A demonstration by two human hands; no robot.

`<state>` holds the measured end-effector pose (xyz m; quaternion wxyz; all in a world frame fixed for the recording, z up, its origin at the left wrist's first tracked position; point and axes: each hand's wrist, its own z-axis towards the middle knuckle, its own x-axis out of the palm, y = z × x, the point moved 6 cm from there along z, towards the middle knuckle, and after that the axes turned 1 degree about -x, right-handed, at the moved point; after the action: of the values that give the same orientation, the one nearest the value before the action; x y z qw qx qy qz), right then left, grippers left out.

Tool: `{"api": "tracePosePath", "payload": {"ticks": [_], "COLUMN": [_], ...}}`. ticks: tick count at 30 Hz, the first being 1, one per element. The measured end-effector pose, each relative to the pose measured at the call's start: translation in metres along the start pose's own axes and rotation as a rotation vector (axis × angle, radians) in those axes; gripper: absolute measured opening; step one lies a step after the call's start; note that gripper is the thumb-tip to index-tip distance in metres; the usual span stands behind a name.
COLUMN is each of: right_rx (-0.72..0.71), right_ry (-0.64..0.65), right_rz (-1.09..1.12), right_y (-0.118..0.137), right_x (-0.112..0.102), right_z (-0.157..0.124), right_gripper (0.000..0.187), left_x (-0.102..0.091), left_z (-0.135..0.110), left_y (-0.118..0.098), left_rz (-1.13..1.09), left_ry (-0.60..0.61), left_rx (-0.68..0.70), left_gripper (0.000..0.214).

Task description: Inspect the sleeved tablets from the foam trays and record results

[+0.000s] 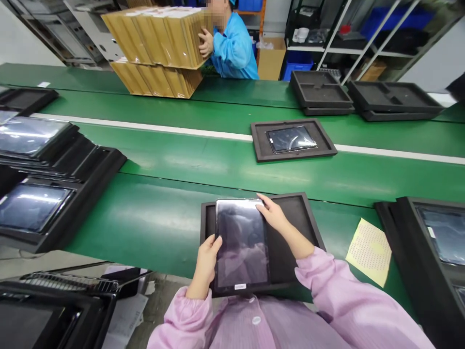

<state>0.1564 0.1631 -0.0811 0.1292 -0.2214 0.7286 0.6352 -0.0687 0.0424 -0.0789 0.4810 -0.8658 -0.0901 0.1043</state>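
A dark tablet with a shiny screen and a small white label at its near edge is held between my two hands. My left hand grips its left side, thumb over the edge. At the top right corner, my right hand is closed on it with the thumb on the front. Beneath the tablet lies a black foam tray on the green bench. The left part of that tray is mostly hidden by the tablet.
On the green conveyor, another foam tray carries a wrapped tablet. Stacked trays with tablets stand left, more right, beside a yellow paper sheet. Across, a person in blue touches stacked cardboard dividers.
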Motion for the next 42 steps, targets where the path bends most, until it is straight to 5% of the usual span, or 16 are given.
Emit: {"api": "tracePosePath", "payload": {"ticks": [7, 12, 17, 19, 20, 23, 25, 28, 31, 35, 39, 42], "right_rx": [0.073, -0.010, -0.259, -0.631, -0.714, -0.576, -0.548, -0.836, -1.044, -1.167, -1.073, -0.626], "right_ry": [-0.017, -0.069, 0.300, 0.617, 0.656, 0.364, 0.204, 0.367, 0.564, 0.524, 0.322, 0.174], "right_rz": [-0.056, -0.211, -0.200, -0.046, 0.080, 0.161, -0.046, -0.323, -0.454, -0.604, -0.585, -0.321], "right_y": [-0.040, -0.034, 0.021, 0.053, 0.059, 0.035, 0.007, -0.015, -0.023, -0.015, -0.009, -0.020], "right_x": [-0.032, -0.029, 0.000, 0.006, -0.002, -0.039, -0.055, -0.043, -0.028, -0.026, -0.027, -0.029], "right_z": [0.017, 0.002, -0.094, -0.145, -0.158, -0.140, -0.123, -0.133, -0.162, -0.170, -0.129, -0.070], "right_gripper": [0.017, 0.018, 0.025, 0.021, 0.025, 0.035, 0.035, 0.037, 0.038, 0.029, 0.015, 0.020], "left_x": [0.058, 0.062, 0.054, 0.052, 0.051, 0.049, 0.050, 0.053, 0.057, 0.060, 0.065, 0.067], "left_z": [0.011, 0.007, 0.007, 0.009, 0.010, 0.014, 0.016, 0.018, 0.022, 0.032, 0.036, 0.035], "left_y": [0.039, 0.060, 0.064, 0.063, 0.063, 0.063, 0.065, 0.062, 0.057, 0.054, 0.051, 0.050], "left_rz": [-0.154, -0.177, -0.121, -0.085, -0.052, 0.026, 0.012, -0.014, -0.017, 0.006, -0.017, -0.048], "left_ry": [0.096, 0.179, 0.234, 0.243, 0.241, 0.210, 0.170, 0.095, 0.053, 0.050, 0.118, 0.176], "left_rx": [-0.068, -0.117, -0.124, -0.083, -0.057, -0.009, -0.013, -0.014, -0.068, -0.209, -0.275, -0.345], "left_gripper": [0.045, 0.074, 0.103, 0.087, 0.068, 0.013, 0.018, 0.020, 0.047, 0.049, 0.037, 0.038]}}
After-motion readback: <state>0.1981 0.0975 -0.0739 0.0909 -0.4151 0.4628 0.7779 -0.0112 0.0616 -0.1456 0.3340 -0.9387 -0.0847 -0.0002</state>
